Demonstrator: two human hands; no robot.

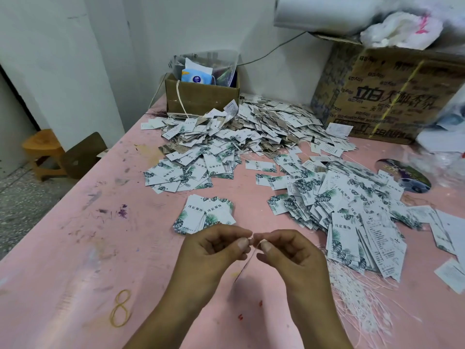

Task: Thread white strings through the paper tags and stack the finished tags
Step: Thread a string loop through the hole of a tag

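A thin white string (247, 258) is pinched at its upper end between the left hand (216, 248) and the right hand (289, 250). Thumb and forefinger of each are closed on it, and the other fingers are curled. The hands are held together over the near part of the table (75, 235), and the rest of the string is seen hanging between the wrists, slightly blurred.

Just beyond the hands a small stack of tags (206, 214) is laid on the table. A loose spread of tags (352, 210) is scattered to the right, a second spread (181, 175) to the left, and a large heap (251, 129) is piled at the back. A bundle of white strings (357, 293) is laid beside the right forearm, partly under the nearest tags. A small cardboard box (201, 96) and a large printed carton (387, 96) are set against the wall behind the heap. A yellow rubber band (122, 308) is twisted into a figure eight at the near left. A wooden stool (41, 149) is seen on the floor beyond the table's left edge.

The tags are flat rectangular cards of white paper, printed with green leaves and dark characters, with fine text on the reverse. The table top is pink, smooth, and marked with stains and scribbles.
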